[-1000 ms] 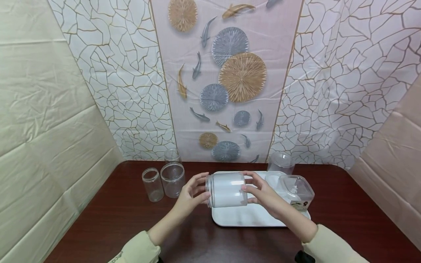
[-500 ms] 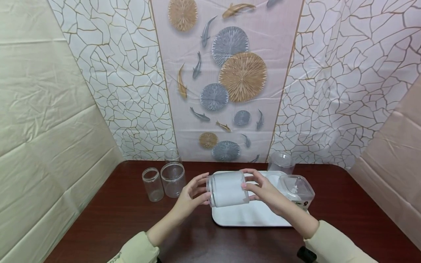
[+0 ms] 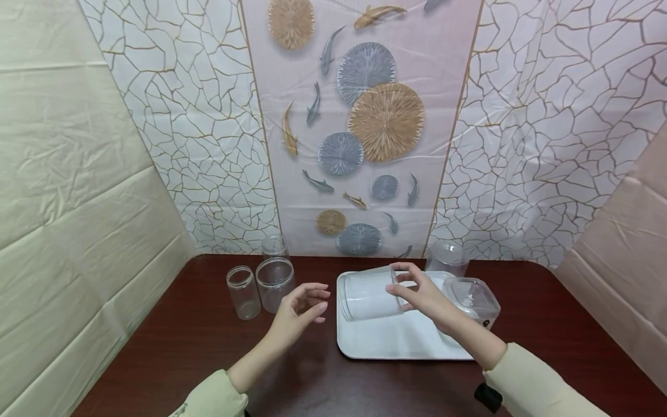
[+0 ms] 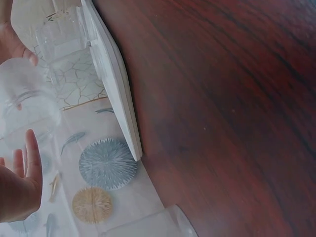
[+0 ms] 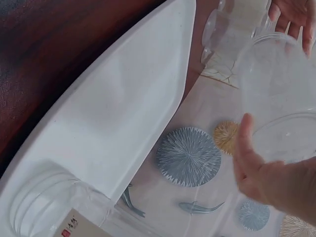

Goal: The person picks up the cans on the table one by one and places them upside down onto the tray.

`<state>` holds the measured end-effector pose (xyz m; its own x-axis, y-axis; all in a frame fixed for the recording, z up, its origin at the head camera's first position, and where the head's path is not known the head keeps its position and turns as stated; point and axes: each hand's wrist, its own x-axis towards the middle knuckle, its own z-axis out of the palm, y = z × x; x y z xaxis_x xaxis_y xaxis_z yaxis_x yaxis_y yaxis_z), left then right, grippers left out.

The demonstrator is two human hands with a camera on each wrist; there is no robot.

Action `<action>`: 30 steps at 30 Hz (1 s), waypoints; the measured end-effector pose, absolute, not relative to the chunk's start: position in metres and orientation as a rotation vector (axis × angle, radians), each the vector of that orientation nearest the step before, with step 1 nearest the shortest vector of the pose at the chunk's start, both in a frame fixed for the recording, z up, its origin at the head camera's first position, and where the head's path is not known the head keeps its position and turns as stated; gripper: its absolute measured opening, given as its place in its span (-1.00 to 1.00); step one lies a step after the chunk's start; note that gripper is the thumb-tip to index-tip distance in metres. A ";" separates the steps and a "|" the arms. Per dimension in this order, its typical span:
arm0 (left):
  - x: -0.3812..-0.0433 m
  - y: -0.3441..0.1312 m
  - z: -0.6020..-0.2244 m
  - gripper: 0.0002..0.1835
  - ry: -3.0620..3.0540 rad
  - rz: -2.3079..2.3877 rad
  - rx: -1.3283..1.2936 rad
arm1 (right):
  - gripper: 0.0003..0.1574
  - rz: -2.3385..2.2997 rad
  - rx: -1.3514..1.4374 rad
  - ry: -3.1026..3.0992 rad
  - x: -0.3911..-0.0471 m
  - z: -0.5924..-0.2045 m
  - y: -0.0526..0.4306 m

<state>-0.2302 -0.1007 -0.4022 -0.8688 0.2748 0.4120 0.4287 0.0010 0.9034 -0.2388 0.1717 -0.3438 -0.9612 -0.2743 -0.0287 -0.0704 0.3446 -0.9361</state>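
Observation:
A clear plastic jar (image 3: 369,294) is tilted on its side above the white tray (image 3: 401,341), its threaded mouth pointing left. My right hand (image 3: 423,294) grips it around the base end, thumb in front and fingers behind. Left of the jar, my left hand (image 3: 298,313) is apart from it, fingers loosely bent with nothing between them. In the left wrist view the jar's mouth (image 4: 34,111) faces the left fingers across a small gap. The right wrist view shows the right thumb and fingers (image 5: 247,148) against the jar's wall.
Several clear jars, including a slim jar (image 3: 244,294) and a wider jar (image 3: 274,284), stand on the table (image 3: 177,336) at left. A squarish clear container (image 3: 473,298) with a label sits on the tray's right, and another clear container (image 3: 447,255) stands behind it.
My left hand has let go of the jar's mouth end and drawn slightly left. My right hand has carried the jar a little right and up, tilting it more.

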 end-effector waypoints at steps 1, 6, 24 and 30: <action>-0.230 -0.101 -0.402 -0.66 -2.131 -1.999 -0.752 | -0.26 -1.653 -0.299 2.441 -0.239 -0.343 0.172; -0.232 -0.104 -0.403 -0.69 -2.136 -1.987 -0.724 | -0.24 -1.583 -0.218 2.500 -0.243 -0.341 0.175; -0.233 -0.110 -0.406 -0.72 -2.165 -2.008 -0.724 | -0.14 -1.310 -0.287 2.787 -0.266 -0.331 0.175; -0.230 -0.111 -0.406 -0.73 -2.180 -2.025 -0.708 | -0.15 -1.122 -0.381 2.982 -0.276 -0.334 0.173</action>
<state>-0.2301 -0.1114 -0.4063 -0.8897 0.2742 0.3650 0.3842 0.0179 0.9231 -0.2763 0.1732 -0.3335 -0.9695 -0.1971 0.1455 -0.2442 0.7274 -0.6413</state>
